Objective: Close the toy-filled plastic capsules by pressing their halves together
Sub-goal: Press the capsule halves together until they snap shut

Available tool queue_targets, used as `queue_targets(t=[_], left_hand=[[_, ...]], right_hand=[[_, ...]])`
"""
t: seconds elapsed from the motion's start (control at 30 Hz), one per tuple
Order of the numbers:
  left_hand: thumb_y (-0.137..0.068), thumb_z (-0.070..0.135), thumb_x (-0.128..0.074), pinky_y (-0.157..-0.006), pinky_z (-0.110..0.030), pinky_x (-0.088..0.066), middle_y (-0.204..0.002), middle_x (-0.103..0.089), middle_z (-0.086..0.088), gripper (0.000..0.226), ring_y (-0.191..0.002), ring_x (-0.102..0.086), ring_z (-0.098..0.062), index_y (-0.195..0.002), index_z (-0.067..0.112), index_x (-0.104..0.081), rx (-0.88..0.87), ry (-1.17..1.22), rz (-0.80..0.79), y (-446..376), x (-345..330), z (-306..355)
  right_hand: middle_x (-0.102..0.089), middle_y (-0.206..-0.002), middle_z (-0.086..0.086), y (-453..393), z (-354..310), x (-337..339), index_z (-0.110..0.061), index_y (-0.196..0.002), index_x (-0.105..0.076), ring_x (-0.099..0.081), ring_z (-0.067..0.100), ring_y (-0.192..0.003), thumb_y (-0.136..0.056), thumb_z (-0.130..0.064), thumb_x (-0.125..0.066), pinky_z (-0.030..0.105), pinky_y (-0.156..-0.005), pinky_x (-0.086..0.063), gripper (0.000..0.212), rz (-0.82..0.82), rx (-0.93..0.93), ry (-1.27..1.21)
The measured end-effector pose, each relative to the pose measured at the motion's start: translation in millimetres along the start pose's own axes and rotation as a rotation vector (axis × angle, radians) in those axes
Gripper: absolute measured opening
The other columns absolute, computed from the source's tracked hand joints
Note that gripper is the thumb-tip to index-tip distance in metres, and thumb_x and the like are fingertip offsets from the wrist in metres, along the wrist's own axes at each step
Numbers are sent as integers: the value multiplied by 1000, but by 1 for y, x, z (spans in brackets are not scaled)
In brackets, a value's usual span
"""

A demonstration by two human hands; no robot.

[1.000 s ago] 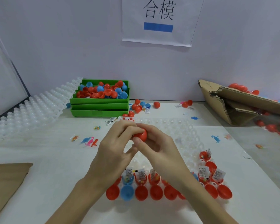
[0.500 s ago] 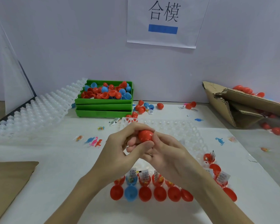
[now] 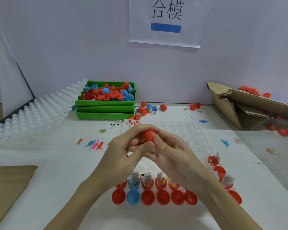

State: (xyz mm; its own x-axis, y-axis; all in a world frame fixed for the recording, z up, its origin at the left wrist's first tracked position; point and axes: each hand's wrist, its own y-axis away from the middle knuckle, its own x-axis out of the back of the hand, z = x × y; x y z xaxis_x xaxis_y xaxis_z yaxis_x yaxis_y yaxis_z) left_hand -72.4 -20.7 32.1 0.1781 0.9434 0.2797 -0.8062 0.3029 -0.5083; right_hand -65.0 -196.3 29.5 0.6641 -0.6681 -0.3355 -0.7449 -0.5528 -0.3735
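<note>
Left hand (image 3: pixel 123 151): fingers curled round red capsule (image 3: pixel 148 135).
Right hand (image 3: pixel 171 151): thumb pinching same capsule.
Capsule seam: hidden, closure apparently complete.
Position: above white tray (image 3: pixel 194 135).

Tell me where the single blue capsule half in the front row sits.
In the head view, the open blue plastic capsule half sits second from the left in the nearest row of red halves, below the left hand.

A pale lilac wall (image 3: pixel 73 47) carries a paper sign (image 3: pixel 166 22) above the white table (image 3: pixel 48 163).
</note>
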Motion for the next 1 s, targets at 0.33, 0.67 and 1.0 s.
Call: queue_targets(t=[0.33,0.67,1.0], left_hand=[[-92,43,-67,-90,-27,-59,-108,-74,13,31,-104,-72,-13,-116,23,-68,242,28,142,-6,-5,-7],[-94,27,-70,-97,-34,-58,-102,-79,-7,23,-101,-75,-25,-106,9,-76,346,215,121,-6,2,-15],[-93,29,-73,-89,-25,-60,-96,-81,-3,20,-93,-78,-20,-106,15,-78,411,207,152,-6,-1,-18]], right_hand=[[-70,-100,-10,2,14,9,-14,-122,-67,-65,4,-89,-85,-34,-80,15,-83,-53,44,493,312,1283],[-57,-93,-5,3,16,7,-11,-120,-67,-51,11,-79,-94,-43,-66,26,-75,-52,40,430,358,1484],[-56,-97,-10,3,18,12,-16,-128,-65,-49,7,-83,-95,-31,-72,23,-77,-52,37,405,289,1533]])
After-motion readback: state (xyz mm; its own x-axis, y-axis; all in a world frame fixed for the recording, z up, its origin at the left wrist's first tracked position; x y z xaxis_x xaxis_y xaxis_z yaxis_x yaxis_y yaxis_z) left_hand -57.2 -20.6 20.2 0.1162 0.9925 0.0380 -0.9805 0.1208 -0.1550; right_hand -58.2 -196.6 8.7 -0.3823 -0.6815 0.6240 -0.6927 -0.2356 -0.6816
